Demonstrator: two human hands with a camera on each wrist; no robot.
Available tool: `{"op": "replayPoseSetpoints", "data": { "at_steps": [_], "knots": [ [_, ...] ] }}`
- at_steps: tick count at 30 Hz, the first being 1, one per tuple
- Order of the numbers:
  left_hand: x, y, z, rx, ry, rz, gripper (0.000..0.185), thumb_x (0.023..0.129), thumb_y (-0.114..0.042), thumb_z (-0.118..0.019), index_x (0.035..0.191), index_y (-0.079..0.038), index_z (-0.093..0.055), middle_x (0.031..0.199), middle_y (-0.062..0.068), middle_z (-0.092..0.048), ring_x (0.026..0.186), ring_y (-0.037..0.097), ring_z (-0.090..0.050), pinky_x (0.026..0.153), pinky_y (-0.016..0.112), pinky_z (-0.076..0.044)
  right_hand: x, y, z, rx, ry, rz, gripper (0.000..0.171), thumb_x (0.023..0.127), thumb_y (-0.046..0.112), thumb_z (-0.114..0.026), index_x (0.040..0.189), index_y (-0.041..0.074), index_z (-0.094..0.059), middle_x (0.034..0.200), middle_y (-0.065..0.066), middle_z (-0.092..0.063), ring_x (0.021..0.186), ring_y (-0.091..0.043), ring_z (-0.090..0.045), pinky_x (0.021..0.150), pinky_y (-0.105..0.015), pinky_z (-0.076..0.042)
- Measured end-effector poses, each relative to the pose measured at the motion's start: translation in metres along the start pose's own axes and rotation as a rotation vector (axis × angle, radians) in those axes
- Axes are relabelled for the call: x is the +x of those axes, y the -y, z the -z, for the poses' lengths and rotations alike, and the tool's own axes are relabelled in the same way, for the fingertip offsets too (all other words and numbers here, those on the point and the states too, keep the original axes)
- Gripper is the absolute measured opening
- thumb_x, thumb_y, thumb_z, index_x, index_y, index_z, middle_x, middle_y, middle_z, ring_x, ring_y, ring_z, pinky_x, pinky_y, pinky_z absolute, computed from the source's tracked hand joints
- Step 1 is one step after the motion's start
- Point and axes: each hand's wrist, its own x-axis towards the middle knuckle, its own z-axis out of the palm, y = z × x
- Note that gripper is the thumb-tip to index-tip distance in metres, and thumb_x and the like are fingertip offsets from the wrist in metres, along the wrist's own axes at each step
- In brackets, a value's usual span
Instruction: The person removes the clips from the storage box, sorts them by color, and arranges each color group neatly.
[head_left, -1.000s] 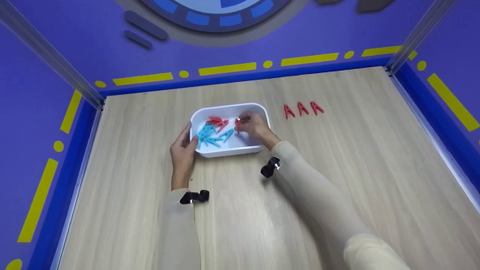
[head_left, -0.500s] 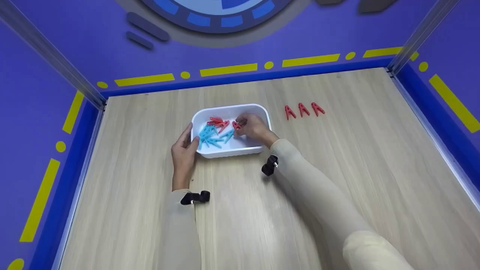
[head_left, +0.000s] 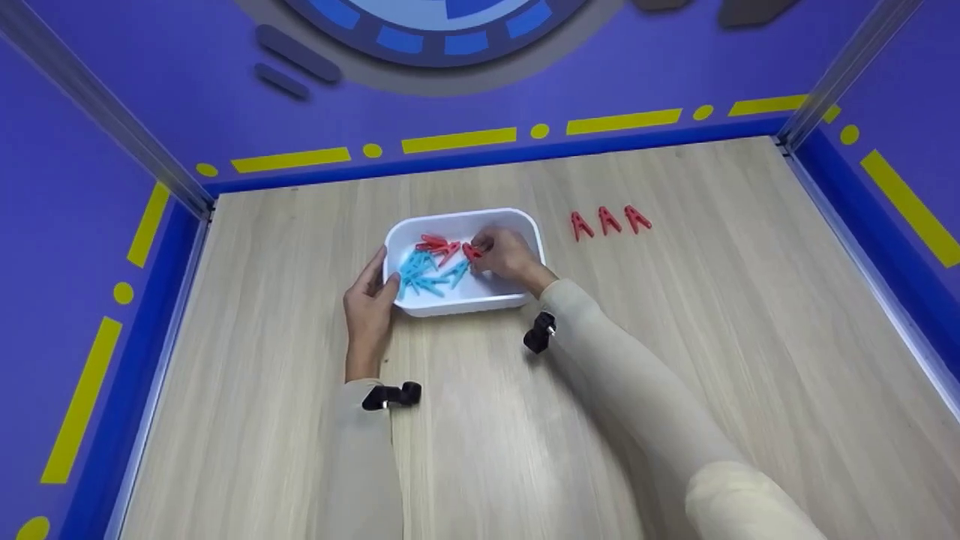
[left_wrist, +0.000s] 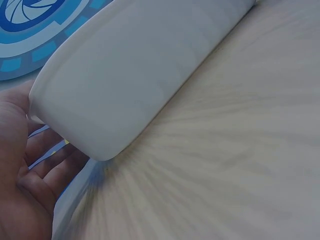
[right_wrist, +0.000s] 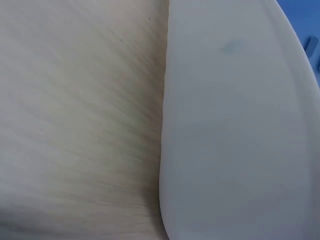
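A white tray (head_left: 507, 217) stands on the wooden table and holds several red clothespins (head_left: 437, 245) and blue clothespins (head_left: 421, 273). My left hand (head_left: 367, 304) rests against the tray's left wall, thumb on the rim, fingers straight. My right hand (head_left: 504, 253) reaches into the tray and pinches a red clothespin (head_left: 471, 251) at its fingertips. The left wrist view shows the tray's outer wall (left_wrist: 135, 75) beside my left palm (left_wrist: 22, 175). Only the tray's outer wall (right_wrist: 235, 130) and the tabletop show in the right wrist view.
Three red clothespins (head_left: 608, 220) lie in a row on the table to the right of the tray. Purple walls with a blue base strip (head_left: 480, 154) enclose the wooden tabletop on the far, left and right sides.
My right hand has shifted slightly left and lower inside the tray, its fingers closing on the red clothespin. The left hand has stayed at the tray's left wall.
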Motion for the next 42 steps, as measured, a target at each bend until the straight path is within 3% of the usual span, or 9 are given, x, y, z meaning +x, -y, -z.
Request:
{"op": "replayPoseSetpoints", "data": {
  "at_steps": [6,12,16,23,31,42],
  "knots": [
    [-0.001,-0.005,-0.002,-0.007,0.002,0.022,0.053,0.102,0.002,-0.065,0.154,-0.006,-0.054,0.161,0.010,-0.048,0.150,0.025,-0.044,0.119,0.031,-0.042,-0.002,0.001,0.005,0.046,-0.036,0.055,0.029,0.089,-0.005,-0.079,0.118,-0.005,-0.075,0.112,-0.017,-0.076,0.103,-0.028,-0.070,0.090,-0.034,-0.058],
    [-0.012,-0.029,-0.004,-0.003,0.013,0.011,0.052,0.102,0.003,-0.064,0.153,-0.001,-0.054,0.160,0.014,-0.049,0.150,0.029,-0.043,0.121,0.040,-0.040,-0.009,0.004,0.015,0.101,-0.085,0.107,0.029,0.090,-0.006,-0.079,0.118,-0.006,-0.076,0.112,-0.018,-0.076,0.105,-0.029,-0.071,0.092,-0.034,-0.059],
    [-0.014,-0.032,-0.002,0.020,0.025,-0.006,0.052,0.103,0.001,-0.064,0.154,-0.001,-0.053,0.160,0.013,-0.049,0.150,0.027,-0.044,0.121,0.037,-0.041,-0.016,0.007,0.020,0.119,-0.117,0.098,0.030,0.093,0.001,-0.081,0.122,-0.001,-0.076,0.114,-0.014,-0.076,0.104,-0.024,-0.070,0.093,-0.033,-0.059],
    [-0.002,0.001,0.001,0.022,0.014,-0.014,0.052,0.104,-0.003,-0.065,0.155,-0.009,-0.055,0.160,0.005,-0.051,0.149,0.020,-0.045,0.118,0.028,-0.042,-0.031,0.006,0.031,0.151,-0.169,0.125,0.033,0.094,0.005,-0.081,0.126,0.001,-0.075,0.117,-0.012,-0.074,0.105,-0.023,-0.070,0.094,-0.032,-0.061],
    [-0.002,0.002,0.001,0.030,0.012,-0.051,0.050,0.104,-0.005,-0.068,0.152,-0.012,-0.059,0.157,0.002,-0.055,0.146,0.016,-0.049,0.116,0.026,-0.044,-0.047,0.003,0.047,0.203,-0.239,0.157,0.034,0.094,0.004,-0.082,0.127,0.002,-0.075,0.118,-0.011,-0.074,0.106,-0.024,-0.069,0.096,-0.032,-0.059],
    [0.000,0.003,0.000,0.007,0.005,-0.036,0.050,0.103,-0.004,-0.068,0.152,-0.011,-0.059,0.157,0.003,-0.054,0.147,0.019,-0.048,0.117,0.027,-0.044,-0.068,-0.013,0.059,0.283,-0.333,0.105,0.037,0.091,0.006,-0.085,0.127,0.003,-0.075,0.115,-0.010,-0.074,0.105,-0.022,-0.069,0.094,-0.029,-0.059]
  ]
}}
